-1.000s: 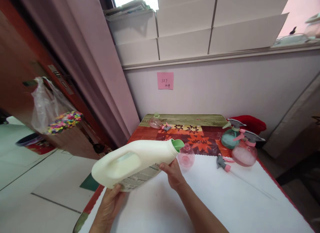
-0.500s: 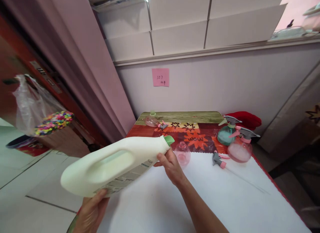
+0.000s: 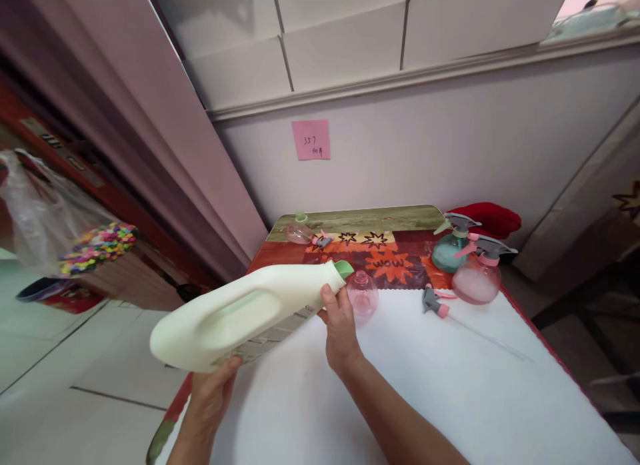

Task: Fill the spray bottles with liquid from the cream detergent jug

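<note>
Both hands hold a large pale detergent bottle (image 3: 240, 312), tilted on its side over the table with its mouth to the right. My left hand (image 3: 213, 392) grips the underside near its base. Around the neck, the fingers of my right hand (image 3: 340, 328) are closed. A green pouring spout (image 3: 343, 270) shows in the mouth, near an uncapped clear pink bottle (image 3: 363, 295) standing upright just beyond my right hand. To the right lies a grey and pink spray head (image 3: 435, 302) with a long thin tube. I cannot see liquid leaving the spout.
Green (image 3: 450, 253) and pink (image 3: 477, 282) spray bottles holding liquid stand at the table's right edge. A clear pinkish bottle (image 3: 299, 234) and another spray head (image 3: 323, 240) lie at the back left. A red cloth item (image 3: 493, 222) is behind the table, by the wall.
Both hands have carried the detergent bottle slightly right, bringing its spout closer to the open pink bottle. The camera view has shifted a little.
</note>
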